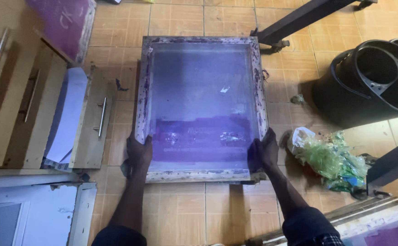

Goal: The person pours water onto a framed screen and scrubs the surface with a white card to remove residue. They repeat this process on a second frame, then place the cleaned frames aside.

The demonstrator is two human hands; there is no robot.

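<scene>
A wooden-framed printing screen [258, 77] lies flat on the tiled floor, its mesh stained purple, darker along the near part. My left hand [139, 152] grips the frame's near left side, fingers curled over the rail onto the mesh. My right hand [266, 149] grips the near right side the same way. Both forearms reach forward from the bottom of the view.
An open wooden drawer [92, 123] with white paper inside stands at the left. A black bucket [372, 82] sits at the right, with crumpled green plastic bags [329, 159] in front of it. Black table legs [299, 20] cross the top. Another purple screen [386, 228] lies bottom right.
</scene>
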